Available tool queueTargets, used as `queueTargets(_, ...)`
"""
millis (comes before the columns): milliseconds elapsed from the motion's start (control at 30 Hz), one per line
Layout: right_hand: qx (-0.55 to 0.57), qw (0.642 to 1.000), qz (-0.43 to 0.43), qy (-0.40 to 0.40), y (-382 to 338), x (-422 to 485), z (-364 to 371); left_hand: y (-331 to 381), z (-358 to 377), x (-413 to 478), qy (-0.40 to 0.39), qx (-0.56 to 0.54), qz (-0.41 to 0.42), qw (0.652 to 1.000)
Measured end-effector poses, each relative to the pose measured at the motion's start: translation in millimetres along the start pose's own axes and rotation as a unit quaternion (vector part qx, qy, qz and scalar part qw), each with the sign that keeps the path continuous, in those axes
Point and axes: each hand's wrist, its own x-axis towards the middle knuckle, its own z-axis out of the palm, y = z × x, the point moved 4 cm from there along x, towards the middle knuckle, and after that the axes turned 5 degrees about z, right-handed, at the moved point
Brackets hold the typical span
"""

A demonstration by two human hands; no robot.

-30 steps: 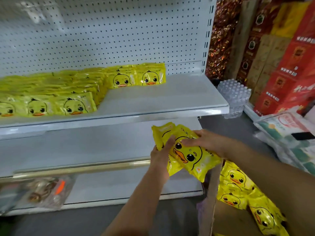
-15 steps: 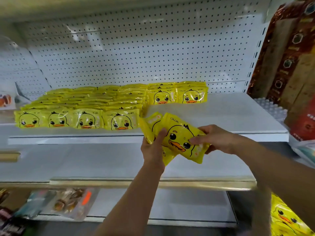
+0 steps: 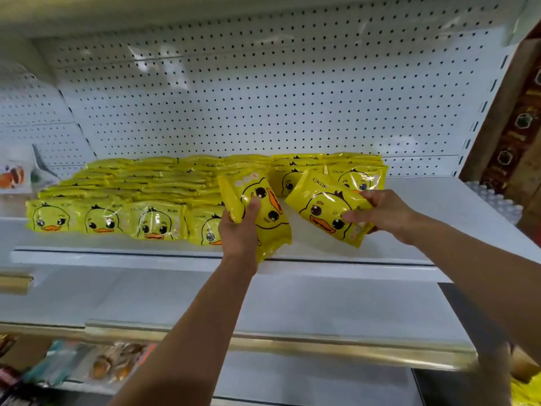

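My left hand (image 3: 240,230) grips a small stack of yellow duck packets (image 3: 263,200), held upright on end over the front edge of the white shelf (image 3: 439,206). To its right, my right hand (image 3: 377,212) holds a single yellow duck packet (image 3: 325,212), tilted, just above the bare part of the shelf. Rows of the same duck packets (image 3: 131,194) lie stacked across the left and back of this shelf, faces toward me.
A white pegboard back panel (image 3: 263,92) rises behind the shelf. Below is a lower white shelf (image 3: 263,306) with a gold front rail (image 3: 292,344). Mixed snack packs (image 3: 111,364) lie at bottom left. Brown boxes (image 3: 515,118) stand at the right edge.
Both hands rose from the lower shelf level to the upper shelf. The packets, held together before, have been split: one in my right hand, the others in my left.
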Motion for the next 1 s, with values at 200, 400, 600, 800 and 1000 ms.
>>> queueTargets(200, -0.113, 0.993, -0.013, 0.029, 0, 70, 7, 22, 20, 55, 0.010, 0.018, -0.016, 1.000)
queueTargets(400, -0.216, 0.976, -0.028, 0.028, -14, 131, 23, 39, 33, 100, -0.007, 0.026, -0.038, 0.999)
queueTargets(600, -0.296, 0.952, -0.070, 0.024, -28, 176, 35, 40, 42, 127, -0.024, 0.021, -0.031, 0.999)
queueTargets(800, -0.396, 0.908, -0.099, 0.092, -41, 192, 46, 37, 50, 136, -0.039, 0.031, -0.029, 0.998)
queueTargets(1000, -0.435, 0.884, -0.099, 0.140, -44, 193, 48, 33, 58, 132, -0.072, 0.019, -0.024, 0.997)
